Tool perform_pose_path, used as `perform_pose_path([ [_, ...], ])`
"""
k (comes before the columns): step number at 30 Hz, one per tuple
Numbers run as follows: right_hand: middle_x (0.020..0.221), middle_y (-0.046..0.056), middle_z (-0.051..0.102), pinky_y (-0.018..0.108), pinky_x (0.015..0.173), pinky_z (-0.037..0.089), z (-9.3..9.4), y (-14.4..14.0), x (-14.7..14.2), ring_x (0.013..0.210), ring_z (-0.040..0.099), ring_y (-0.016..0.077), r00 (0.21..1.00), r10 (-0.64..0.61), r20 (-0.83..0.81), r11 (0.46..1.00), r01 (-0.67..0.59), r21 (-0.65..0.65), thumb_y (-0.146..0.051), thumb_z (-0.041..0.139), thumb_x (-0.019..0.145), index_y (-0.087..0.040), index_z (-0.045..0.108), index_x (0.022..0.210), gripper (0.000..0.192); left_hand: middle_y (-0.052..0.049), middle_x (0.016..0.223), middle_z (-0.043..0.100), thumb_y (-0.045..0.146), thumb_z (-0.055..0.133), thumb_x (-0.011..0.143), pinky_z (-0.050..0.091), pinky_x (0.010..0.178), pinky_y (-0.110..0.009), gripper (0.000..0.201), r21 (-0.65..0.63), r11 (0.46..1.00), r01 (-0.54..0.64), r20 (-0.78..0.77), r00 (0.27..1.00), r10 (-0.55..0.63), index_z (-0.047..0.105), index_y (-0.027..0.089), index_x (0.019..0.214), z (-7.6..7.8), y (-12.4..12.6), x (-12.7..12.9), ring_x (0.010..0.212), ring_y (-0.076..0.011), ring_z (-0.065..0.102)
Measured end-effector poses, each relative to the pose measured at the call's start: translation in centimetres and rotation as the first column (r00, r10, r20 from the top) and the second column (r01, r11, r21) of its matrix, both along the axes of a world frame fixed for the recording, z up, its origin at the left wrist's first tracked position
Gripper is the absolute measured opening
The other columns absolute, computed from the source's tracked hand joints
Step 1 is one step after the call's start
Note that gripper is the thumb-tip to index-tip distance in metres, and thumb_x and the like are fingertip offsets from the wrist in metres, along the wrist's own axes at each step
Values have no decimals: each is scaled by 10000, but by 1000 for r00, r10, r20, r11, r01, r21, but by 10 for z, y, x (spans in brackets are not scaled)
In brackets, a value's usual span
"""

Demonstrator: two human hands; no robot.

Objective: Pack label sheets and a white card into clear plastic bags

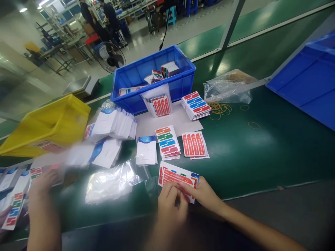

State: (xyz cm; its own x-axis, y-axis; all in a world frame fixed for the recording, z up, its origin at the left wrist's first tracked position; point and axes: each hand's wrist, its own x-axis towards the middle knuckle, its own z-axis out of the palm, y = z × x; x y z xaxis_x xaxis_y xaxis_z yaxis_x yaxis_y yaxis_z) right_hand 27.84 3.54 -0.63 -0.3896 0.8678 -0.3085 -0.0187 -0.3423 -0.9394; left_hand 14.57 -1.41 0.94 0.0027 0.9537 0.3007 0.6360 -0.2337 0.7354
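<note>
Both my hands are at the near edge of the green belt, holding one small stack of sticker sheets (178, 176) with red "Max Level" labels. My left hand (170, 205) pinches the stack's near edge with its fingertips. My right hand (206, 195) grips the stack's right corner. Just beyond lie three small piles: red label sheets (195, 144), multicolour label sheets (167, 141) and white-and-blue cards (146, 150). An empty clear plastic bag (112, 184) lies to the left of my hands.
Another person's blurred hand (43, 184) reaches over cards at the left. Behind are a blue crate (180, 85) with sheets, a yellow bin (49, 122), more card piles (115, 122), a label stack (195, 104), loose rubber bands (220, 108) by their bag (227, 87), and a blue bin (309, 76) at the right.
</note>
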Motion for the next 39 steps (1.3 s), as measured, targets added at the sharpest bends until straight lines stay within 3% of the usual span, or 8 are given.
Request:
perform_pose_path([
  [10,946,103,745,386,793,565,-12,4,5,881,685,295,994,-66,87,994,59,88,-461,611,833,-120,707,995,390,-10,725,526,103,459,861,438,538,-203,199,-103,986,-130,-24,992,128,465,193,684,15,2,-20,633,-105,526],
  [14,901,83,755,359,722,582,-10,5,16,813,700,282,990,-51,129,992,35,119,-446,610,835,-138,720,992,363,-11,746,568,154,495,857,471,582,-238,180,-8,951,-308,-91,948,306,521,200,685,34,-3,-53,677,-127,558],
  [17,911,71,757,341,731,581,-12,7,30,797,706,261,976,-118,184,948,55,314,-380,587,856,-175,737,977,281,-17,744,613,233,575,810,501,571,-282,74,128,870,-477,-150,857,492,598,223,740,53,-13,-84,711,-177,601],
  [20,1028,50,738,358,840,559,-20,11,41,909,697,259,974,-99,202,863,-17,505,-293,588,853,-222,732,1030,239,-22,707,625,262,624,763,495,512,-316,24,174,839,-516,-167,824,542,637,250,779,71,-22,-108,723,-230,622],
  [23,1052,41,732,385,867,555,-29,12,43,954,687,278,969,-63,238,886,-55,461,-304,587,857,-230,722,1062,256,-27,707,632,253,645,746,496,497,-326,41,184,840,-511,-183,822,540,646,256,786,75,-22,-118,716,-242,627],
  [29,1055,81,729,423,901,549,-16,7,37,987,676,303,992,-113,54,986,106,127,-406,661,815,-182,701,1073,344,-38,853,623,241,589,816,504,548,-248,128,195,875,-443,-268,834,482,578,212,692,27,5,-89,678,-144,598],
  [33,1107,96,709,446,922,532,-3,2,35,995,668,304,991,-133,-30,991,133,-15,-389,745,746,-181,671,1108,424,-43,852,570,154,500,861,479,559,-202,148,45,971,-233,-327,915,235,493,192,719,-12,18,-50,710,-121,569],
  [39,1100,117,707,463,933,510,-12,-5,35,985,664,307,998,-54,-30,992,51,-114,-420,724,762,-151,671,1089,427,-12,767,493,102,462,852,408,507,-191,197,-27,978,-206,-217,956,195,419,196,685,-32,20,-18,622,-100,495],
])
